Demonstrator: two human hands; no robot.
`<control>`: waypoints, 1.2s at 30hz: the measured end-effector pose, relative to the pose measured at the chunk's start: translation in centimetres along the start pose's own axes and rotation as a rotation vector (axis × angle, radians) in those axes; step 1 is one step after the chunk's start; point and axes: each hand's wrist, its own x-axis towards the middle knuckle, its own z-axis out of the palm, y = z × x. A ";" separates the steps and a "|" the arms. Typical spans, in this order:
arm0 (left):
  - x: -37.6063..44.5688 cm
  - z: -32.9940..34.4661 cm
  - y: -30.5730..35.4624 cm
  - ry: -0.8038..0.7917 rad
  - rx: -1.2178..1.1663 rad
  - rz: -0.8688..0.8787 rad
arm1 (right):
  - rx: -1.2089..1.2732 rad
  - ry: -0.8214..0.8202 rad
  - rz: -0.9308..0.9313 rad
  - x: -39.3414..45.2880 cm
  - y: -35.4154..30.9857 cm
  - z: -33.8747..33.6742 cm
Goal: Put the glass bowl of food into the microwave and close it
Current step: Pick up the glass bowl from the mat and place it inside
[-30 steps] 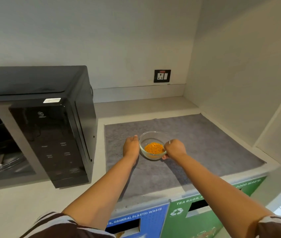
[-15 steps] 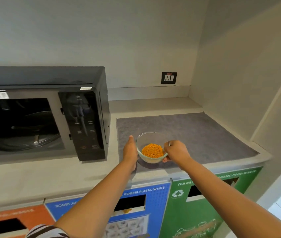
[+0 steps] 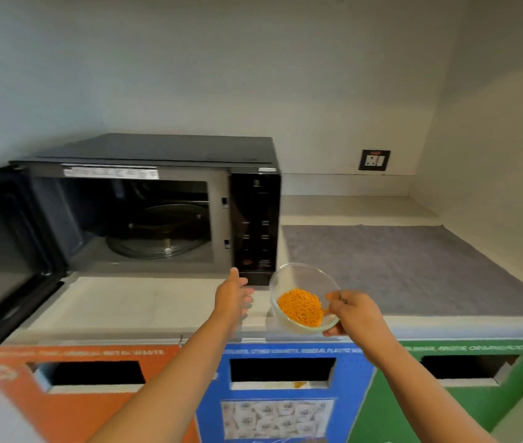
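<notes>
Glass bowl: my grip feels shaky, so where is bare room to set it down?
Bare grey mat right of the microwave; bare counter strip before its open cavity; empty turntable inside. Nowhere crowded.

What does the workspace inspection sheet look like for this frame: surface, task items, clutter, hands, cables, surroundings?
Surface: pale counter, grey mat on its right part.
Job's things: glass bowl of orange food, tilted, held off the counter; microwave with door swung open, turntable bare.
Clutter: nothing seen.
Grippers: right hand grips the bowl's rim; left hand open, beside the bowl, not touching.
Cables: nothing seen.
Surroundings: wall socket; orange, blue and green waste bins below.
</notes>
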 end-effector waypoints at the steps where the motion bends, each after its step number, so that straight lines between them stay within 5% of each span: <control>1: -0.3 -2.0 0.0 0.018 0.003 0.006 | 0.007 0.002 -0.003 -0.6 -0.3 1.3; 9: -3.4 -18.9 -0.1 0.174 0.010 0.056 | 0.132 -0.105 0.053 -5.6 -3.1 14.4; 16: -4.0 -26.5 -0.2 0.229 -0.019 0.036 | 0.077 -0.129 -0.001 -8.6 -5.8 21.4; 36: 3.5 -22.7 9.4 0.103 -0.180 0.121 | 0.024 -0.181 -0.028 5.6 -13.6 25.3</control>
